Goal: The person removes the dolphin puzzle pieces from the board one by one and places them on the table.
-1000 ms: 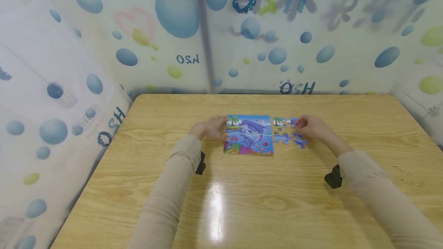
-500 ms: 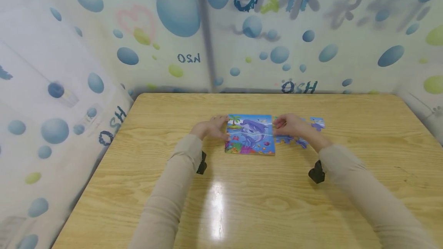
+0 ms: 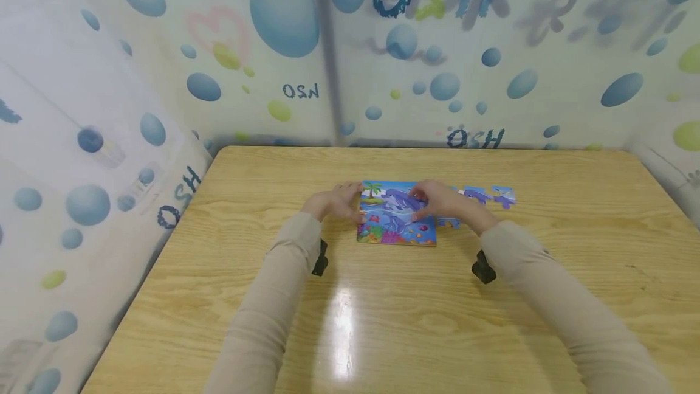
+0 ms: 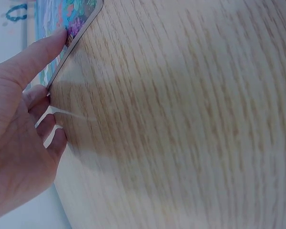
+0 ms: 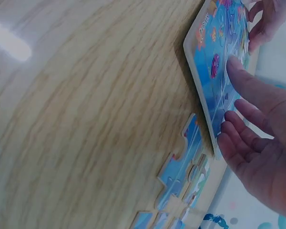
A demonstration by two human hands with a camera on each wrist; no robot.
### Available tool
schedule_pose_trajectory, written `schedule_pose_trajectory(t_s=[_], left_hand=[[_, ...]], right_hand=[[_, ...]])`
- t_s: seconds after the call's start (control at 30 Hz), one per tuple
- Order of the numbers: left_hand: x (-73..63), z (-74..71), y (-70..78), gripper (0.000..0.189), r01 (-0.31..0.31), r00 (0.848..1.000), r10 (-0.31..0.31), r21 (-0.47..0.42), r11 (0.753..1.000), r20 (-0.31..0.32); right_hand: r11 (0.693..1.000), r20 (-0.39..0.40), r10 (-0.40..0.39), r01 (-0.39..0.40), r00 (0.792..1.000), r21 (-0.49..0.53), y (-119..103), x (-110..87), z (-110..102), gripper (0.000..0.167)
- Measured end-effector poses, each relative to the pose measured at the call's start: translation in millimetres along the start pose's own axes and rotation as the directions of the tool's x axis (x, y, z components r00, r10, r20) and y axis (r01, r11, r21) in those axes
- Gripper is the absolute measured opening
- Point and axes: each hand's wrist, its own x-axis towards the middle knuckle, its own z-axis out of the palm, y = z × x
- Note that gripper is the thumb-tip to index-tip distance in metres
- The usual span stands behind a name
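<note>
A square jigsaw board (image 3: 394, 233) with a dolphin and sea picture lies on the table. Against its left edge rests my left hand (image 3: 330, 202); in the left wrist view the thumb (image 4: 43, 52) touches the board's rim and the other fingers are loosely bent. My right hand (image 3: 444, 200) is over the board's right part, thumb and fingers spread apart. In the right wrist view its thumb (image 5: 243, 76) lies on the picture, and I see no loose piece in that hand. Loose jigsaw pieces (image 5: 181, 164) lie right of the board, partly hidden by the right hand in the head view.
The wood-grain table (image 3: 394, 315) reaches back to a wall (image 3: 372, 65) printed with blue and green bubbles. A separate dolphin piece (image 3: 503, 197) lies farthest right. Dark wrist devices (image 3: 483, 267) hang under both sleeves.
My right hand has moved left, from the loose pieces onto the board's right part, uncovering pieces at the far right. The left hand has stayed at the left edge.
</note>
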Motion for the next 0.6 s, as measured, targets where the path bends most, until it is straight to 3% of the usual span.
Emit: schedule_pose_trajectory(t_s=[0.2, 0.6], left_hand=[[0.5, -0.2, 1.1, 0.085, 0.017, 1.000, -0.017, 0.005, 1.000, -0.003], [1.3, 0.4, 0.0, 0.085, 0.018, 1.000, -0.018, -0.006, 1.000, 0.000]], right_hand=[[0.998, 0.051, 0.016, -0.012, 0.999, -0.063, -6.8, 2.9, -0.8, 0.047], [0.996, 0.042, 0.086, -0.087, 0.995, 0.001, -10.7, 3.0, 0.5, 0.039]])
